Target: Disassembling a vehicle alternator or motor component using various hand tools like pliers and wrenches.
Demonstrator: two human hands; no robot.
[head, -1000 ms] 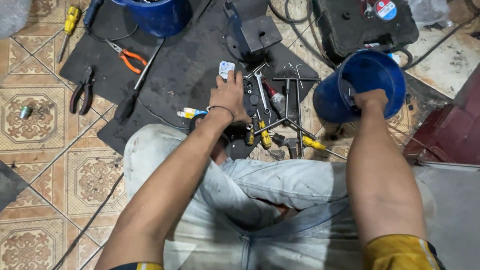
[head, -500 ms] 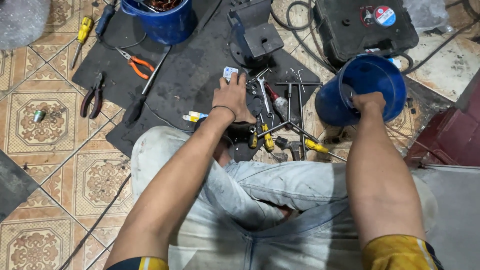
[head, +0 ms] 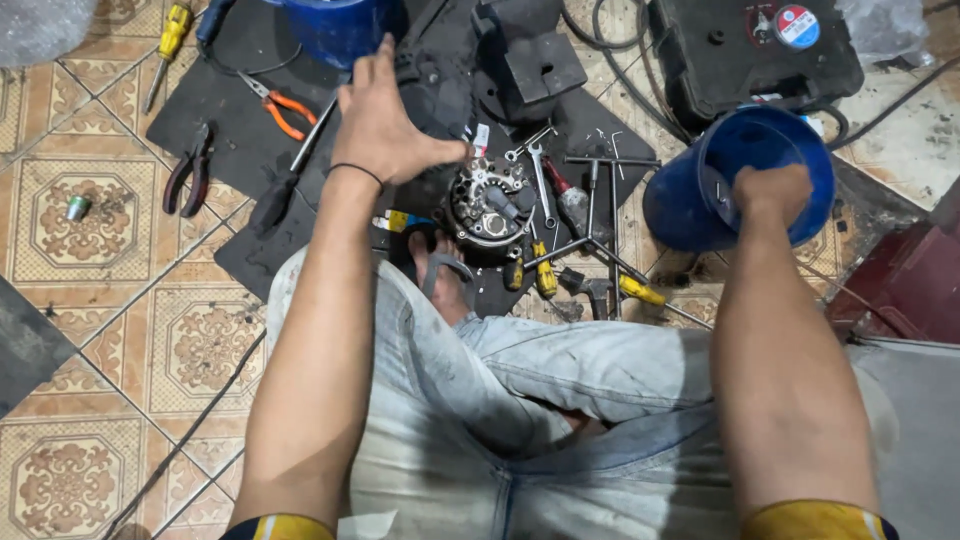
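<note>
Fingers (head: pixel 380 75) of the left hand (head: pixel 385 130) spread wide above the round metal motor part (head: pixel 490 205), thumb just beside its top. Right hand (head: pixel 770 195) curls shut over the rim of the blue bucket (head: pixel 700 215), right of that part. Wrenches (head: pixel 590 215) lie between them on the black mat (head: pixel 215 125).

Yellow sleeve hems (head: pixel 815 520), pale jeans (head: pixel 560 420), prob. black wristband (head: pixel 352 172).
</note>
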